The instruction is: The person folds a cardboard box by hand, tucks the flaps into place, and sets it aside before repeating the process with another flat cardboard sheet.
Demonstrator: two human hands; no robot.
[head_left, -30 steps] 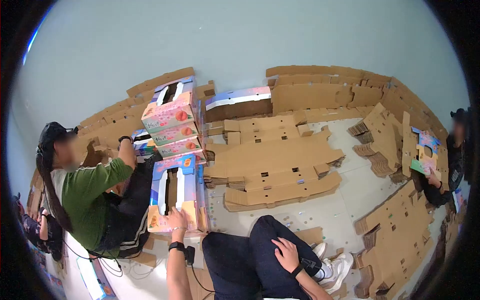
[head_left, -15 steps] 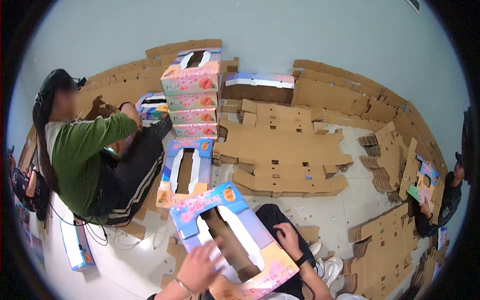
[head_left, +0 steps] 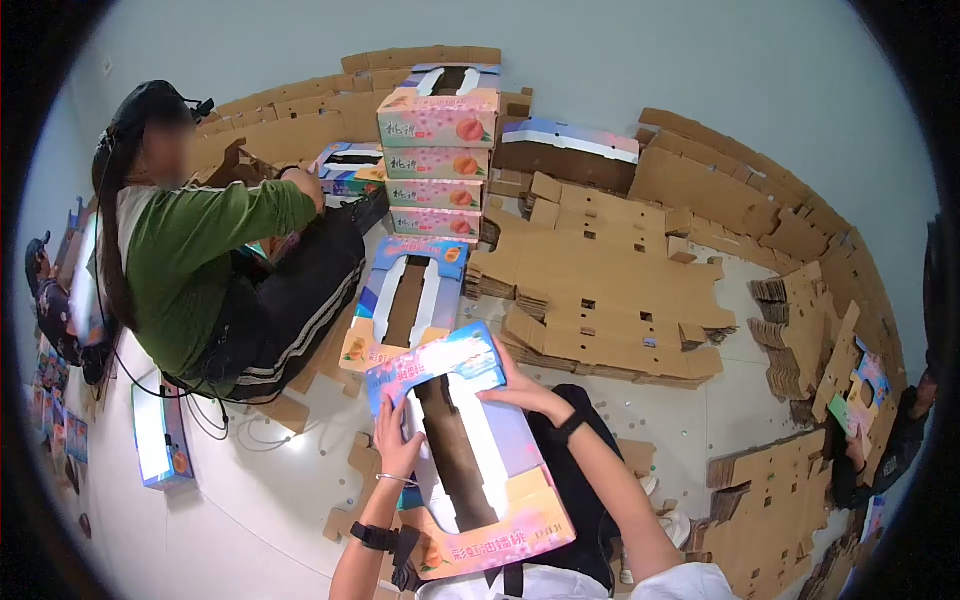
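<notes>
On the person's lap, a printed carton (head_left: 515, 465) lies tilted with its slotted top facing up, and both hands are now on it. The left hand (head_left: 398, 445) is spread flat against the carton's left side, fingers pointing up along the edge. The right hand (head_left: 520, 385) lies open over the far right corner, fingers splayed across the lavender panel. Half a second ago only the left hand was on this carton, blurred, while the right lay on the knee. A second ago the left hand rested on the carton on the floor (head_left: 372, 305). So the carton has come up off the floor side and is braced from two sides, clear of the others.

Counting outward, there is one carton in hand and one on the floor just beyond it, open slot up. A stack of four (head_left: 435, 163) stands behind that. One more (head_left: 350, 165) is by the hands of the co-worker in a green top (head_left: 200, 250), which makes seven assembled cartons. One boxed shape (head_left: 160, 445) lies apart on the floor at the left. One folded printed blank (head_left: 570, 140) leans by the wall. A second co-worker (head_left: 900, 430) at the far right holds another printed piece (head_left: 862, 385). Plain cardboard blanks (head_left: 610, 290) lie in several piles, too many to count.
</notes>
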